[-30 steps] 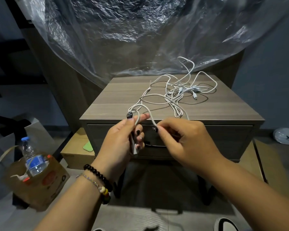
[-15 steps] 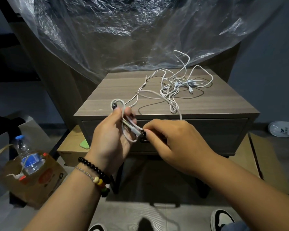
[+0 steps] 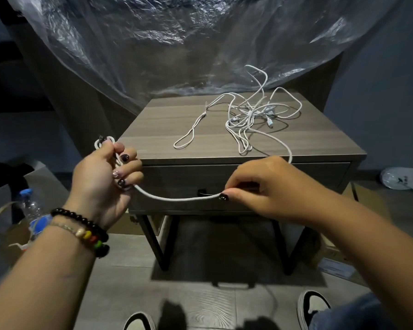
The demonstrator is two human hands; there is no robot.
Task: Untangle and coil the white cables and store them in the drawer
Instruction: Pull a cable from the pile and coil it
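Note:
A tangle of white cables (image 3: pixel 253 115) lies on the back right of the wooden nightstand (image 3: pixel 167 129). My left hand (image 3: pixel 103 177) grips a small coil of one white cable (image 3: pixel 177 198) at the nightstand's front left corner. A slack stretch of that cable sags across to my right hand (image 3: pixel 260 186), which pinches it in front of the drawer (image 3: pixel 172 179). From my right hand the cable rises back onto the top and into the tangle. The drawer is closed; its dark handle shows just left of my right hand.
A separate thin looped cord (image 3: pixel 191 134) lies on the tabletop left of the tangle. Clear plastic sheeting (image 3: pixel 177 32) hangs behind the nightstand. A water bottle (image 3: pixel 31 208) stands in a cardboard box at left. A cardboard box (image 3: pixel 370 201) sits at right. My shoes show at the bottom.
My hands have moved apart: the left one went left with the coil, the right one slid right along the cable, drawing a slack length between them.

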